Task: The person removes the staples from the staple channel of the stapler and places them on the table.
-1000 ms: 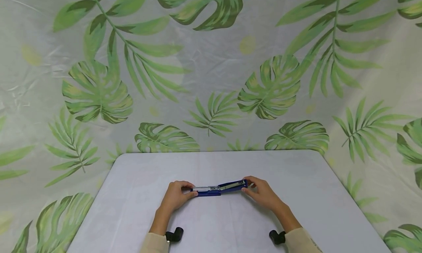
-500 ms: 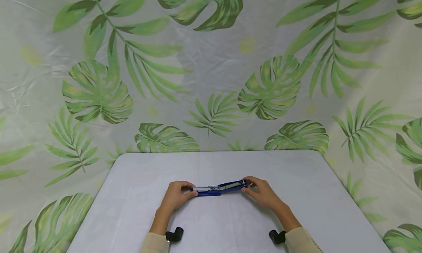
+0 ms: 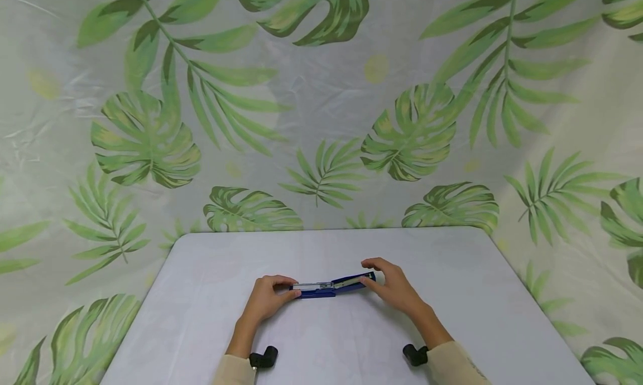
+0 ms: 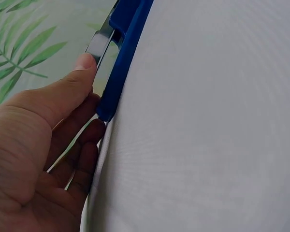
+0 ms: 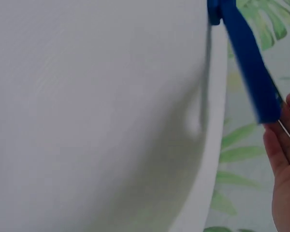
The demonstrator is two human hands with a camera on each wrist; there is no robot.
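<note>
A blue stapler lies swung apart on the table, its metal rail on the left and its top cover tilted up toward the right. My left hand pinches the stapler's left end; in the left wrist view the thumb presses near the metal rail. Around the raised end of the cover, my right hand has its fingers spread, the thumb by the near side and the index finger lifted off above. In the right wrist view, fingers lie close to the cover's end; contact is unclear.
The white table has rounded far corners, and a leaf-patterned curtain hangs behind it. Black wrist cameras sit on both forearms, above beige sleeves.
My right hand has loosened its pinch on the cover's end and shifted slightly left, its index finger rising away. The left hand keeps its hold, and the stapler stays nearly still.
</note>
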